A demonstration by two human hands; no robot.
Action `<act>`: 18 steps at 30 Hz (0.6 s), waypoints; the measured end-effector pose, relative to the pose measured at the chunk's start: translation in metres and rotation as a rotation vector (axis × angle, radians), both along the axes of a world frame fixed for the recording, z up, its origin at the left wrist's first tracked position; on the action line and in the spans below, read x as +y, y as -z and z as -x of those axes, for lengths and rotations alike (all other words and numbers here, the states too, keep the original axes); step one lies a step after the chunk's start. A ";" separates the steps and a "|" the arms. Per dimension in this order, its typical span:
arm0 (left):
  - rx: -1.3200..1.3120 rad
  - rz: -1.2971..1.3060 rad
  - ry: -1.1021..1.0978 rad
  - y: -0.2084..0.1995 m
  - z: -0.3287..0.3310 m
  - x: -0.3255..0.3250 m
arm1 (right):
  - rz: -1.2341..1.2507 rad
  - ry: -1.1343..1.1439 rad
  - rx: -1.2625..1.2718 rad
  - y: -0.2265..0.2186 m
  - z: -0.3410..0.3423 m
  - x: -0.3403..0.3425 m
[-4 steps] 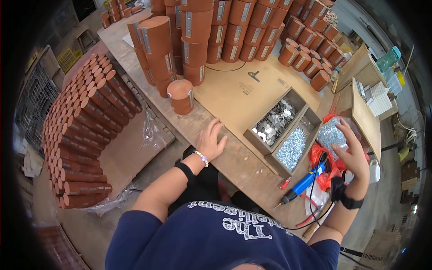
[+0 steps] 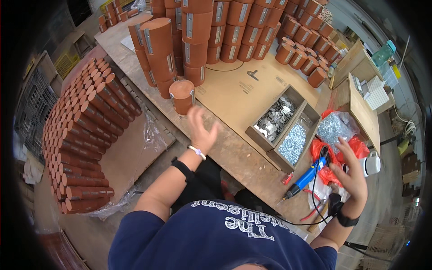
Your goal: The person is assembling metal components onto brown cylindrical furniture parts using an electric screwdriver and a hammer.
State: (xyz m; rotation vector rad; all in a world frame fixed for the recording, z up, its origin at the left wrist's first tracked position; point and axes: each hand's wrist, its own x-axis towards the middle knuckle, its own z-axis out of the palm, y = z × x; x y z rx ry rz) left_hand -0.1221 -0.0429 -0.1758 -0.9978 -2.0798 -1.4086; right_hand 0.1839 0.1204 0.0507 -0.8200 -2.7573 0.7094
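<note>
Fingers apart and empty, my left hand [image 2: 202, 132] is just short of a single reddish-brown cylinder [image 2: 182, 100] with metal strips on its sides. That cylinder stands upright near the table's front edge, in front of tall stacks of similar cylinders [image 2: 195, 33]. My right hand [image 2: 352, 175], also open and empty, hovers at the right above a blue electric screwdriver [image 2: 307, 179] and red plastic bags. Left of it is a two-part wooden tray [image 2: 269, 146], with flat metal pieces [image 2: 274, 119] in one compartment and silvery screws [image 2: 293, 144] in the other.
Many cylinders lie piled on a pallet [image 2: 130, 159] at the left. A bag of small metal parts [image 2: 335, 126], a white bottle [image 2: 371, 165] and red-handled pliers [image 2: 311, 211] are at the right. A black cable [image 2: 315, 191] runs past my right forearm. Brown cardboard [image 2: 225, 96] covers part of the table.
My left hand has lifted off the table edge and moved forward and left, closer to the single cylinder. My right hand has dropped slightly, still open.
</note>
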 end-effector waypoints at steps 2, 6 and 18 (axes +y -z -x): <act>-0.098 -0.094 -0.231 -0.011 0.025 0.003 | 0.086 0.040 0.042 0.011 -0.017 -0.021; -0.347 -0.082 -0.434 -0.034 0.064 0.013 | 0.178 0.161 0.024 0.041 -0.039 -0.050; -0.380 -0.152 0.100 -0.051 0.010 -0.007 | 0.188 0.425 0.166 0.126 -0.072 -0.045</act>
